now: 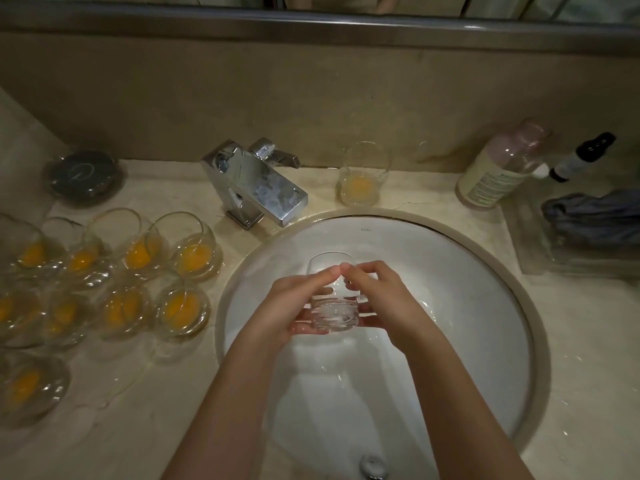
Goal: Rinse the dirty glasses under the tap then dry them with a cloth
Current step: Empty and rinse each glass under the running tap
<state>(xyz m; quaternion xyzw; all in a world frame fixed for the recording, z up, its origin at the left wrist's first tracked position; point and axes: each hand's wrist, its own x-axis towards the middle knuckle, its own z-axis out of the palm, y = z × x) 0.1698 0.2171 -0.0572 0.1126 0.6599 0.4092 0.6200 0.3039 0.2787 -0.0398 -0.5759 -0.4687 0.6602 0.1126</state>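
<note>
You're holding one clear glass (333, 299) over the sink (450, 271), both hands on it. Your left hand (287, 306) is wrapping it from the tap side, thumb on the near wall, fingers curling under the base. Your right hand (384, 299) is gripping the opposite side, thumb and forefinger pinching up near the rim. The two thumbs are almost touching across the top. The glass is tilting, mouth pointing toward the tap (256, 183), and it's looking clean inside, no orange in it. It's sitting in front of the spout, not directly under it. Can't tell whether water is running.

Left of the tap, a cluster of dirty glasses (131, 271) is standing on the counter (145, 410), each with orange residue in the bottom. One more dirty glass (362, 178) is standing just right of the tap, by the back wall. Further right of the tap, well apart from it, a bottle (498, 171) is standing beside a small dark spray bottle (581, 157), and a blue-grey cloth (595, 216) is lying bunched in a clear tray (540, 265). A dark round lidded dish (83, 176) is sitting far left of the tap.
</note>
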